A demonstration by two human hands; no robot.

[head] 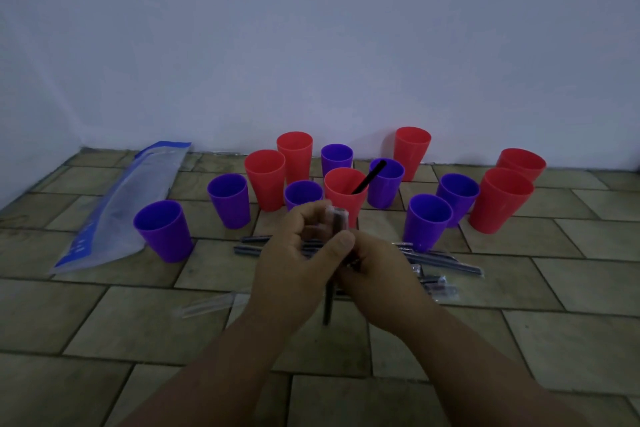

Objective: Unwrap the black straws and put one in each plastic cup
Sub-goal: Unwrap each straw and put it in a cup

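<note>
Several red and purple plastic cups stand on the tiled floor near the wall. One red cup (341,199) in the middle holds a black straw (367,177) that leans to the right. In front of it, both hands hold a wrapped black straw (336,218) upright. My left hand (294,253) pinches the clear wrapper near its top. My right hand (374,270) grips the straw lower down, and the straw's bottom end (327,305) sticks out below the hands. More wrapped straws (433,265) lie on the floor behind the hands.
A long clear bag with blue edging (128,204) lies at the left. An empty clear wrapper (211,303) lies on the tiles to the left of my forearm. A purple cup (162,229) stands nearest at the left. The white wall rises behind the cups.
</note>
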